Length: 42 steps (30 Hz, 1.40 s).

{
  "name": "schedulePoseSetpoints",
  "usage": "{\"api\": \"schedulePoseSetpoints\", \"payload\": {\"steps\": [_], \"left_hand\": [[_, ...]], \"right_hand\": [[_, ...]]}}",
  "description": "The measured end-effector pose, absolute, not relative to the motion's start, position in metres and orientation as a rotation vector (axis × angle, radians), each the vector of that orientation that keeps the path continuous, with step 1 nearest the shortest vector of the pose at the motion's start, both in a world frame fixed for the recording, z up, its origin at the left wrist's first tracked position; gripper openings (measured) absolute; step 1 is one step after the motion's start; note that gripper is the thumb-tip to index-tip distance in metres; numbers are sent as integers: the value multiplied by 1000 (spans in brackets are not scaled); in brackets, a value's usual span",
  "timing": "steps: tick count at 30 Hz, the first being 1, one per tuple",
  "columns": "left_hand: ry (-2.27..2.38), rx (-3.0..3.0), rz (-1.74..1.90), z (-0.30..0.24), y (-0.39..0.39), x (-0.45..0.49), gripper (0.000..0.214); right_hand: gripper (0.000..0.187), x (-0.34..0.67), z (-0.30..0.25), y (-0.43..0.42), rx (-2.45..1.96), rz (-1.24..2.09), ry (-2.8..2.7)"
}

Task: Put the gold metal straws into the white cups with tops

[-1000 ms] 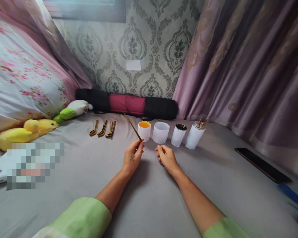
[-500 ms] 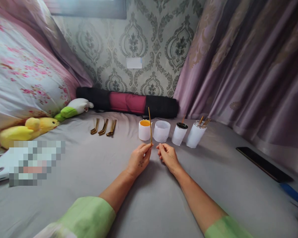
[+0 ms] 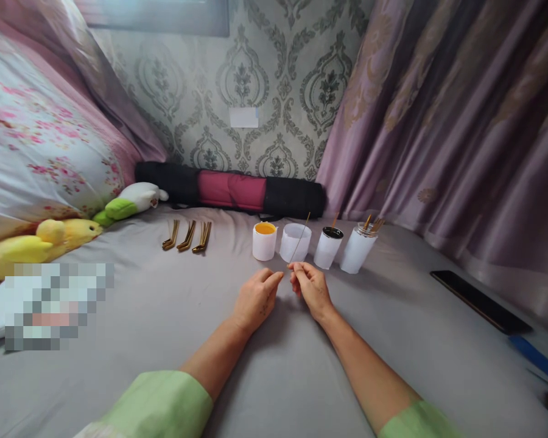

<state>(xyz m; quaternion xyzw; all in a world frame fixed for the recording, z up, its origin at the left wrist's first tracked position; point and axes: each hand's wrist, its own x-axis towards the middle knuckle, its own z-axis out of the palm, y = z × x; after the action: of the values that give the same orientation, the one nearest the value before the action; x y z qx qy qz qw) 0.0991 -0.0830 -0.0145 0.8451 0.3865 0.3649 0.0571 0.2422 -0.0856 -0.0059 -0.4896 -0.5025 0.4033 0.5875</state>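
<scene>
My right hand [image 3: 311, 288] pinches the lower end of a thin brown stick [image 3: 300, 238] that leans up and to the right in front of the cups. Just left of it, my left hand [image 3: 257, 297] rests on the grey sheet [image 3: 173, 304] with thumb and forefinger drawn together, almost touching the right hand's fingers. Behind the hands stands a row of white cups: one with orange filling [image 3: 264, 241], one empty [image 3: 295, 243], one with a dark filling [image 3: 327, 247], and a jar [image 3: 358, 249] holding several sticks.
Three bent golden pieces [image 3: 187, 236] lie to the left of the cups. A black and red roll [image 3: 231, 190] lies along the wall. Plush toys [image 3: 41, 243] sit at the left, and a dark phone [image 3: 481, 302] and a blue object [image 3: 536, 359] at the right, by the curtain.
The stick was in my left hand, leaning left. It swung upright and now leans right, held by my right hand. The two hands have come close together.
</scene>
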Motion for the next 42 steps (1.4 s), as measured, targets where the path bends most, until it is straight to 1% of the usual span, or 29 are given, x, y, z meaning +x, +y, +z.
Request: {"api": "schedulePoseSetpoints", "payload": {"steps": [9, 17, 23, 28, 42], "left_hand": [[1270, 2696, 885, -10, -85, 98, 31], [1299, 2710, 773, -10, -86, 99, 28], [1279, 2676, 792, -12, -87, 101, 28], [1229, 2549, 857, -14, -87, 103, 26], [1137, 2281, 992, -20, -80, 107, 22]], "right_hand": [[24, 242, -6, -87, -1096, 1013, -1114], [25, 242, -6, -87, -1080, 1052, -1108], [36, 240, -7, -86, -1169, 989, -1117], [41, 240, -8, -86, -1180, 974, -1149], [35, 243, -12, -83, -1216, 879, -1228]]}}
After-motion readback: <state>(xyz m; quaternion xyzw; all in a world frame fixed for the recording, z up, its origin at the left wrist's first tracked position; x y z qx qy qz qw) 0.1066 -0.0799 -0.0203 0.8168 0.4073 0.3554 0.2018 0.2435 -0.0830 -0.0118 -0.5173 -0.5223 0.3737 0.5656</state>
